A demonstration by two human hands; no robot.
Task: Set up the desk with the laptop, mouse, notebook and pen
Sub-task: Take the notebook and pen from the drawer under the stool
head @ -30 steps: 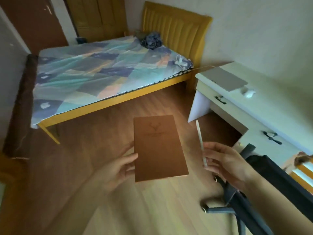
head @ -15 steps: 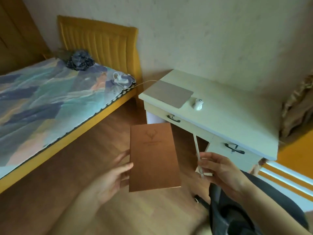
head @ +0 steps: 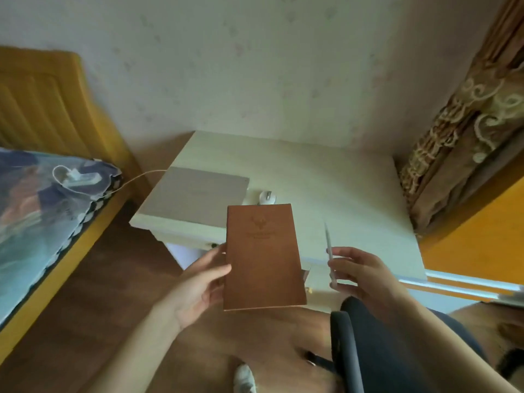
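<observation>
My left hand [head: 198, 287] grips the left edge of a brown notebook [head: 262, 256] with a deer emblem, held flat in the air in front of the desk. A slim white pen [head: 329, 251] stands nearly upright in my right hand [head: 360, 272], just right of the notebook. On the pale desk [head: 326, 177] a closed grey laptop [head: 195, 195] lies at the left end. A white mouse [head: 267, 196] sits just right of the laptop, partly hidden behind the notebook's top edge.
A bed [head: 42, 211] with a yellow frame and patterned cover stands at the left, a white charger [head: 76, 180] on it with a cable running to the laptop. A dark office chair [head: 377, 350] is below my right arm. A brown curtain [head: 459, 131] hangs right of the desk.
The view has swung right and closer to the desk, which now fills the centre. Both hands have kept their hold on the notebook and pen and now hover at the desk's front edge.
</observation>
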